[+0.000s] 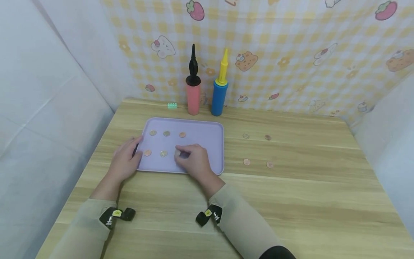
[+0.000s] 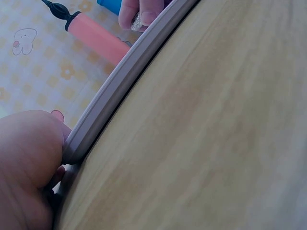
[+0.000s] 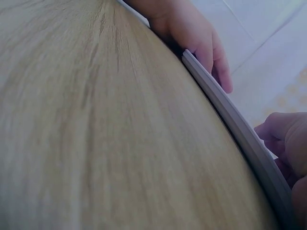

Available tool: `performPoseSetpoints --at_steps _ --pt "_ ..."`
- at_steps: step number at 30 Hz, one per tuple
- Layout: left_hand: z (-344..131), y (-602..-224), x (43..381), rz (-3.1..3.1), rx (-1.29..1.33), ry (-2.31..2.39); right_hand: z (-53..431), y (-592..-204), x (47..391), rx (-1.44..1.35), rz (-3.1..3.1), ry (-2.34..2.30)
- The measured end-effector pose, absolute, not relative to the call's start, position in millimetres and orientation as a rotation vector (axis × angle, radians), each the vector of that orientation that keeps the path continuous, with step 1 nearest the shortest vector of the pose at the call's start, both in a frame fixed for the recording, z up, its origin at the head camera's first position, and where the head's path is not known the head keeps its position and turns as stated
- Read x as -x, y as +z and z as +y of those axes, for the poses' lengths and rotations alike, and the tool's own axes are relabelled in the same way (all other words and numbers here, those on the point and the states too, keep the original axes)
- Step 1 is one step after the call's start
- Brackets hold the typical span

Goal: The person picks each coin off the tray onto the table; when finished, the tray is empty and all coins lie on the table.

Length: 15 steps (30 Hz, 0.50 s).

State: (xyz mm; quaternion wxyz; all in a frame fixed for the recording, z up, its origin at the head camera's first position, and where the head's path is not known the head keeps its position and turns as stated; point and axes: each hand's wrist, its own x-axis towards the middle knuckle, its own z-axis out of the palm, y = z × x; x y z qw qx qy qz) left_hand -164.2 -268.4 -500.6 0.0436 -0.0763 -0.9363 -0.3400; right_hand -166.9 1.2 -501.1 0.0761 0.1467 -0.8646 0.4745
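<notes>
A lilac tray [image 1: 194, 127] lies on the table with two rows of coins on it, among them a copper coin [image 1: 147, 153] and a brass-coloured coin [image 1: 164, 153]. My left hand [image 1: 124, 158] grips the tray's left edge, thumb and fingers over the rim. Between thumb and fingertips, my right hand [image 1: 195, 162] pinches a silvery coin [image 1: 177, 152] at the right end of the near row. That pinched coin [image 2: 136, 23] also shows in the left wrist view, just beyond the tray's rim. In the right wrist view the tray's wall [image 3: 230, 117] hides the coins.
Right of the tray, several coins lie on the wooden table [image 1: 307, 201], one of them copper [image 1: 247, 162]. Behind the tray stand a pink-and-black hand pump [image 1: 193, 97] and a blue-and-yellow one [image 1: 219, 99]. A small mint toy brick [image 1: 172, 105] sits left of them.
</notes>
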Motion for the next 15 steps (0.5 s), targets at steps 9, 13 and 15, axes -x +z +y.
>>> performPoseSetpoints --at_steps 9,13,15 --pt "-269.8 -502.5 164.9 -2.851 0.247 -1.039 2.6 -498.8 167.3 -0.42 -2.611 1.459" --pt "-270.5 -502.2 164.3 -2.857 0.243 -1.045 6.0 -501.1 170.1 -0.389 -2.609 1.515" --pt "-271.3 -502.5 164.6 -2.86 0.24 -1.049 7.9 -501.5 171.1 -0.366 -2.604 1.56"
